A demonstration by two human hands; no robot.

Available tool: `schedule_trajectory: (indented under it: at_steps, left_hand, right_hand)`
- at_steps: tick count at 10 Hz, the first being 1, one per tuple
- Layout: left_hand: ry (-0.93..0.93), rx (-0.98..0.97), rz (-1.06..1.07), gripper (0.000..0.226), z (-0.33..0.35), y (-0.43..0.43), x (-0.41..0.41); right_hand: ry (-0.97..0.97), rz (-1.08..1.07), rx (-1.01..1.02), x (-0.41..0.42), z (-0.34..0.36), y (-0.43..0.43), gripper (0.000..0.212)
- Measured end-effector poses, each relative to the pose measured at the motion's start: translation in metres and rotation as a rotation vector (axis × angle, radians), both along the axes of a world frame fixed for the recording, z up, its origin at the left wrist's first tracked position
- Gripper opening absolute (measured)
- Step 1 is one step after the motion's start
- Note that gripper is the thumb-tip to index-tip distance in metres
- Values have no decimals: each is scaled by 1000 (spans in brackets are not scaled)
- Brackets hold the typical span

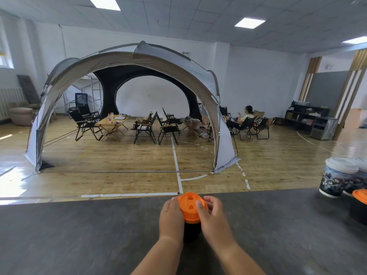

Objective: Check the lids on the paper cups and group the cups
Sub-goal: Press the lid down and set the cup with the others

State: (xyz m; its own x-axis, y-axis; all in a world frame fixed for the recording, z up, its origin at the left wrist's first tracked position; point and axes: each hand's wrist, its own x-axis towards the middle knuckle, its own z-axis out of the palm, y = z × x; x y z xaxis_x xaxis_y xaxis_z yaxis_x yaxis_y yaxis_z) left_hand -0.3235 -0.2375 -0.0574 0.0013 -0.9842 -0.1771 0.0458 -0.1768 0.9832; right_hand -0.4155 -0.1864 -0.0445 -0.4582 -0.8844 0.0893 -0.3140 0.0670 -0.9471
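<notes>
The dark tabletop (79,235) is stretching across the whole foreground. The left grip (171,217) is reaching in from below, its fingers curling round the left side of an orange lid (191,205), with the fingertips disappearing behind the lid's far edge. The lid is sitting between the two grips, on top of a black cup (191,232) that is standing upright on the tabletop directly beneath them; only a dark strip of the cup's wall is showing between the wrists. The right grip (211,217) is closing on the lid from the other side, its thumb lying over the lid's near right rim and its fingers bending round the far right edge.

Well to the right of both grips, at the tabletop's far corner, two printed cups with white lids (335,179) are standing close together, and just in front of them a second orange-lidded cup (360,205) is being cut off by the picture's edge. Far beyond the grips, a domed tent (129,62) is standing on a wooden floor (119,155).
</notes>
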Motion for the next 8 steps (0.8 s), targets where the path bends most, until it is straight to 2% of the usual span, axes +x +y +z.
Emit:
schedule_trajectory:
  at_steps: [1, 2, 3, 4, 5, 6, 7, 8]
  left_hand:
    - [82, -60, -65, 32, -4, -4, -2]
    - [13, -40, -102, 25, 5, -3, 3]
    - [-124, -16, -100, 28, 13, 0, 3]
    - [42, -23, -165, 26, 18, 1, 6]
    - [114, -7, -231, 23, 22, 2, 11]
    - [105, -14, -202, 21, 19, 0, 11]
    - [127, 6, -126, 17, 19, -3, 9]
    - [-175, -58, -152, 20, 20, 5, 3]
  right_hand:
    - [7, 5, 9, -1, 0, -1, 21]
    - [1, 23, 8, -8, 4, -2, 17]
    - [30, 54, 7, -12, 5, -1, 16]
    - [24, 107, 52, -16, 9, -2, 22]
    - [24, 139, 81, -19, 9, -3, 27]
    - [22, 65, 5, -15, 3, 1, 34]
    - [-70, -25, -62, -2, -4, 12, 35]
    - [-50, -22, -50, 9, -12, 14, 42]
